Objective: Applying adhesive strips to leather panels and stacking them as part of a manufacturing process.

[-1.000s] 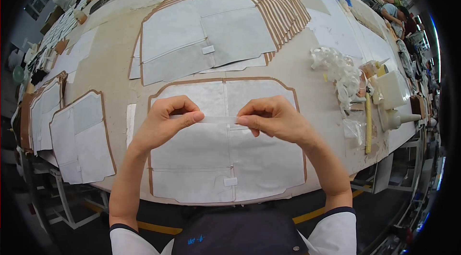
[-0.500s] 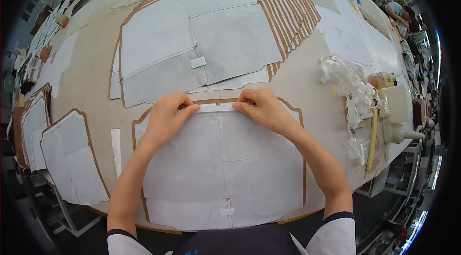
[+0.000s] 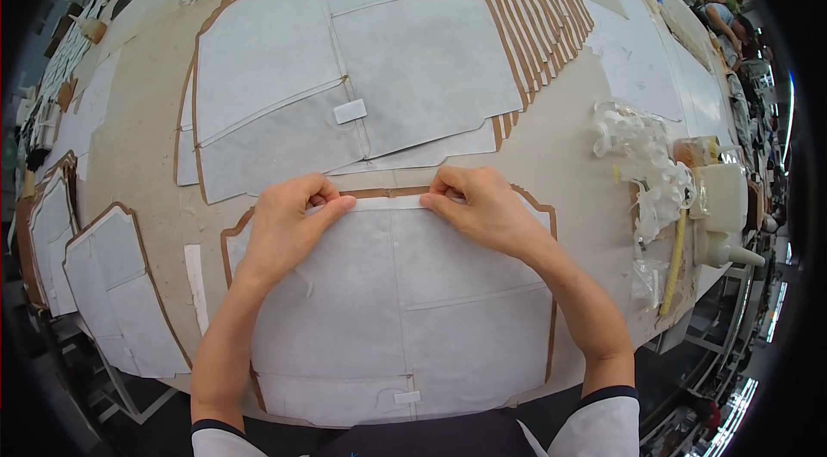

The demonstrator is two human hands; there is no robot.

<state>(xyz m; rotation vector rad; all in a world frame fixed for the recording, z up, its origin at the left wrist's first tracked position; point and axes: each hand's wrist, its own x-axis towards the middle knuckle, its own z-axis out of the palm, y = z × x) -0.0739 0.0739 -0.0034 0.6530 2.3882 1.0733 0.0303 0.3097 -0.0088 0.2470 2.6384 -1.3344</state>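
A flat panel (image 3: 332, 302) with white backing, stitched seams and a brown border lies in front of me. A narrow white strip (image 3: 389, 203) runs along its far edge, just inside the brown border. My left hand (image 3: 297, 211) is closed, thumb and forefinger pinching at the strip's left part. On the right part, my right hand (image 3: 474, 205) pinches in the same way. The strip lies straight between the two hands, across the panel's middle seam. A small white label (image 3: 407, 397) sits near the panel's near edge, with a loose thread beside it.
Beyond lies a fanned stack of similar panels (image 3: 422, 61). More panels (image 3: 125, 285) rest at the left table edge. At right are crumpled white plastic (image 3: 642, 160), a white squeeze bottle (image 3: 728, 252) and a yellow stick (image 3: 673, 263). People work at the far sides.
The view has shifted slightly, so the far stack looks larger and nearer. Both hands keep their pinch at the strip. More of the brown border shows evenly between them.
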